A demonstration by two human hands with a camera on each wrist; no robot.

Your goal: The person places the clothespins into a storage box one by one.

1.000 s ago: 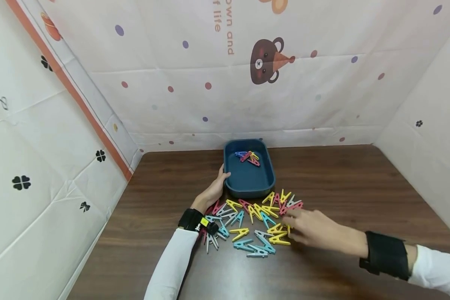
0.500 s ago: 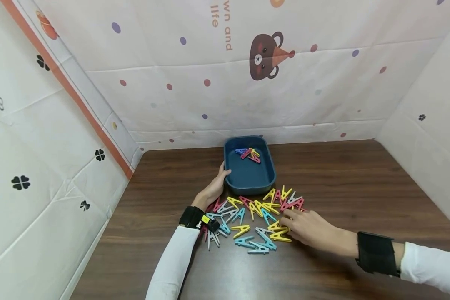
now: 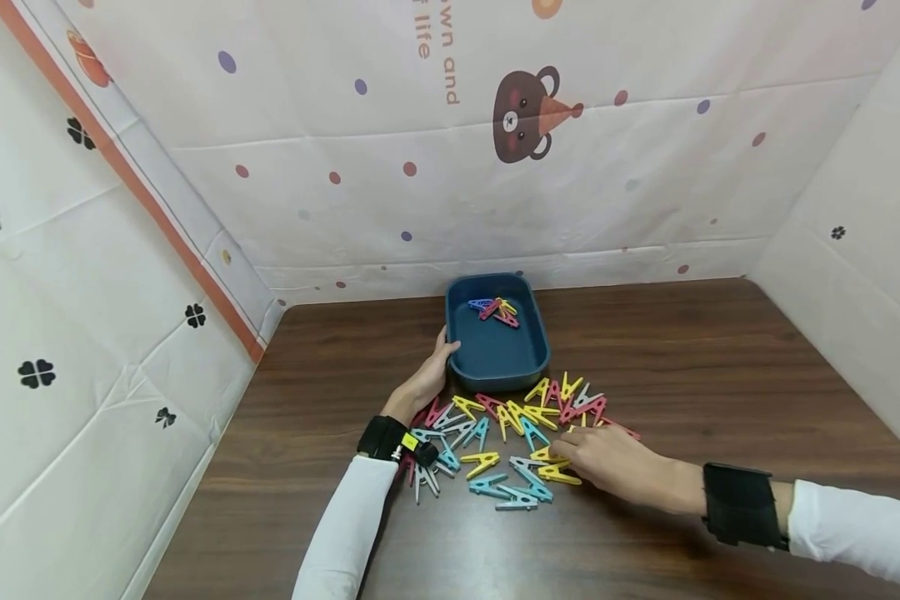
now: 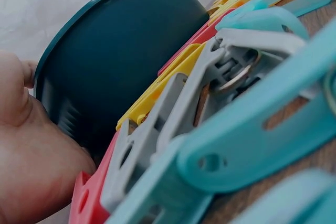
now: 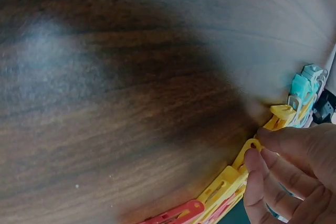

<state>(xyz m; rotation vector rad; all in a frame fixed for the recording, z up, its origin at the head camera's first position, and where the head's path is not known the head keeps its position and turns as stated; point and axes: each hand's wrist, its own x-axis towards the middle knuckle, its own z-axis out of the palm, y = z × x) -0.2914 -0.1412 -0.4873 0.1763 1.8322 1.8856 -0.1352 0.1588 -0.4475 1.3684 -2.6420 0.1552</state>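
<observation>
The dark blue box (image 3: 498, 358) stands at the back, holding several blue, red and yellow clothespins (image 3: 506, 318) at its far end. My left hand (image 3: 423, 385) grips its left wall, thumb over the rim; the left wrist view shows the palm (image 4: 39, 166) against the box (image 4: 126, 30). Loose clothespins in yellow, red, grey and light blue lie in front of it. Among those on the right, my right hand (image 3: 626, 468) pinches a yellow one. In the right wrist view, the thumb and forefinger of that hand (image 5: 302, 177) meet at the yellow clothespin's end (image 5: 253, 143).
Brown wooden table (image 3: 270, 517) beneath everything. A printed white cloth (image 3: 330, 208) hangs behind and along both sides. Light blue and grey clothespins (image 3: 517, 497) lie at the front of the pile, and a red one (image 3: 621, 427) lies at its right edge, beyond the right hand.
My right hand has moved a little to the left, its fingers drawing together on a yellow clothespin. A red clothespin at the right edge is more exposed. The left hand and box stay in place.
</observation>
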